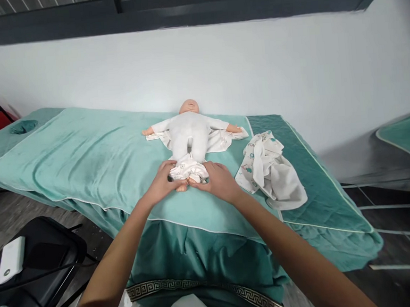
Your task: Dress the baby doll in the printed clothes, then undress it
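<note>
A baby doll (189,128) with a white cloth body lies on its back on the green massage bed, head toward the wall and arms spread. Bunched around its lower legs are white printed baby pants (187,166). My left hand (163,183) grips the left side of the pants, fingers curled over the fabric. On the other side my right hand (217,178) pinches the pants' right edge. The doll's feet (182,187) show partly between my hands. Beneath the doll's arms and back a printed baby garment (221,140) is spread out.
To the right lies a crumpled printed cloth (272,172) on the green bed cover (84,153). A black chair (55,241) at lower left carries a white device (11,259) and cables. The bed stands against a white wall (220,72) under a dark window frame (193,5).
</note>
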`<state>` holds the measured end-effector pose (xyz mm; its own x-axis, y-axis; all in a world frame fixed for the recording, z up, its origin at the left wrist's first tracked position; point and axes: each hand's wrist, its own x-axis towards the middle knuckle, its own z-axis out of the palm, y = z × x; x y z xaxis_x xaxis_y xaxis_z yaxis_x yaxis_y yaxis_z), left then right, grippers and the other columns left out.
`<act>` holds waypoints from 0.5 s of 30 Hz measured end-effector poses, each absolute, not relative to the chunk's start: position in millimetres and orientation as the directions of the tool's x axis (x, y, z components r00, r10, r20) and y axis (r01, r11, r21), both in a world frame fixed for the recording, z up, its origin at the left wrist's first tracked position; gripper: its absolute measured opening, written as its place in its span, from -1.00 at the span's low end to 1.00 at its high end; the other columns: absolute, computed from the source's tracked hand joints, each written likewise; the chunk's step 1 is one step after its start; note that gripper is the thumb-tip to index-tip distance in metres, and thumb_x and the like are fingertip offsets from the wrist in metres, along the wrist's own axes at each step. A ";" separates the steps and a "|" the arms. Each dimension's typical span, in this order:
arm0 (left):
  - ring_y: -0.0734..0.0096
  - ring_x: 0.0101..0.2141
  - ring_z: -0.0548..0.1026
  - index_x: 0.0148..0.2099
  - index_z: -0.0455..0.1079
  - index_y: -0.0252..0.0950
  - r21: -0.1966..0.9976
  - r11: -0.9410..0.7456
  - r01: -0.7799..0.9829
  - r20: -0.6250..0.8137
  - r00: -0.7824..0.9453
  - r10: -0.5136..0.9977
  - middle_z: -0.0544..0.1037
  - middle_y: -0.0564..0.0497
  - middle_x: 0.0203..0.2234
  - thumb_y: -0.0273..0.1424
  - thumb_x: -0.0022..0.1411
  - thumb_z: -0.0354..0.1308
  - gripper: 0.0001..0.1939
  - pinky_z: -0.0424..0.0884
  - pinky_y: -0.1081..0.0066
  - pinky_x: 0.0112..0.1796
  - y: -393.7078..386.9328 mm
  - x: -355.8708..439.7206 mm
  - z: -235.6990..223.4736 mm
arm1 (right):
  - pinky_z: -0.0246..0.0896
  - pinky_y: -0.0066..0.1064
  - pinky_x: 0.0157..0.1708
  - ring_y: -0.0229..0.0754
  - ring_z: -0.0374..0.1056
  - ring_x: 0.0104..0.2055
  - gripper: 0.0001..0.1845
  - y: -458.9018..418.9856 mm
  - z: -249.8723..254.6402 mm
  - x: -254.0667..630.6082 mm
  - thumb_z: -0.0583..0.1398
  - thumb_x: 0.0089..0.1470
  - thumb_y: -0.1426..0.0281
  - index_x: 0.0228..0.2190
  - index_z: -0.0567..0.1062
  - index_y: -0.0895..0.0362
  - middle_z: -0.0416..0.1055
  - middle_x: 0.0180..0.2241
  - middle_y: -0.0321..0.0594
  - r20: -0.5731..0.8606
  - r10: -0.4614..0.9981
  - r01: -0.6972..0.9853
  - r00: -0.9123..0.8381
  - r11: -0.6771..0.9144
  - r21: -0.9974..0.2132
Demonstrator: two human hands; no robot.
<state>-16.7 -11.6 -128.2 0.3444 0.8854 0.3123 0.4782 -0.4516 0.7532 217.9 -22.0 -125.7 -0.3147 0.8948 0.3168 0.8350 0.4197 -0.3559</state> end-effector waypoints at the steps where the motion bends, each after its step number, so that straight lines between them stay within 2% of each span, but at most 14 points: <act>1: 0.08 0.23 0.27 0.10 0.31 -0.22 0.724 -0.487 0.489 0.316 0.393 0.863 0.30 -0.19 0.18 -0.20 0.07 0.37 -0.42 0.22 0.12 0.22 -13.4 -18.5 -130.4 | 0.10 -0.13 0.09 0.09 0.38 0.00 -0.38 -22.3 -127.7 217.1 0.21 0.07 -0.10 -0.07 0.38 0.13 0.48 -0.14 -0.05 0.323 0.891 0.840 -0.318 0.423 -0.341; 3: -0.05 0.27 0.20 0.24 0.18 -0.20 0.642 -0.543 0.541 0.324 0.450 0.832 0.25 -0.25 0.23 -0.14 -0.10 0.47 -0.10 0.20 0.03 0.22 -14.3 -20.4 -134.9 | 0.12 -0.14 0.08 0.09 0.38 0.00 -0.40 -22.4 -130.9 213.9 0.22 0.08 -0.07 -0.08 0.37 0.15 0.48 -0.15 -0.03 0.336 0.888 0.849 -0.314 0.421 -0.319; 4: -0.10 0.27 0.19 0.28 0.13 -0.20 0.593 -0.561 0.577 0.332 0.459 0.824 0.24 -0.26 0.23 -0.13 -0.15 0.49 0.00 0.20 -0.01 0.21 -13.5 -20.4 -136.6 | 0.12 -0.15 0.07 0.09 0.38 -0.01 -0.42 -22.2 -131.8 211.7 0.22 0.08 -0.05 -0.09 0.37 0.15 0.48 -0.15 -0.03 0.340 0.888 0.854 -0.310 0.417 -0.310; 6: -0.13 0.23 0.21 0.32 0.08 -0.20 0.493 -0.583 0.645 0.350 0.467 0.812 0.26 -0.26 0.21 -0.13 -0.15 0.49 0.05 0.20 -0.02 0.18 -10.1 -18.8 -138.0 | 0.13 -0.15 0.05 0.09 0.39 -0.02 -0.47 -20.9 -132.1 207.6 0.20 0.11 -0.01 -0.10 0.37 0.16 0.48 -0.17 -0.02 0.346 0.887 0.862 -0.306 0.412 -0.296; 10: -0.10 0.12 0.32 0.30 0.11 -0.20 0.378 -0.589 0.714 0.329 0.491 0.807 0.37 -0.21 0.13 -0.16 -0.07 0.45 -0.05 0.26 0.04 0.09 -3.1 -12.3 -131.0 | 0.13 -0.17 0.05 0.07 0.41 -0.04 -0.53 -16.7 -130.8 206.5 0.19 0.15 0.05 -0.10 0.38 0.16 0.50 -0.19 -0.04 0.346 0.887 0.867 -0.307 0.410 -0.284; 15: -0.01 -0.02 0.45 0.19 0.23 -0.17 0.336 -0.534 0.776 0.294 0.452 0.842 0.53 -0.14 -0.03 -0.19 0.15 0.30 -0.40 0.30 0.14 -0.03 -5.9 -4.6 -117.7 | 0.20 -0.21 -0.07 0.11 0.44 -0.07 -0.54 -17.0 -129.6 215.2 0.21 0.14 0.05 -0.08 0.41 0.13 0.52 -0.15 -0.04 0.282 0.933 0.896 -0.223 0.311 -0.318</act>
<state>-4.6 -5.9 -117.7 0.4523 0.8421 0.2938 0.7760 -0.5340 0.3356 215.2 -17.0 -129.6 -0.2232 0.9330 0.2824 0.8956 0.3107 -0.3185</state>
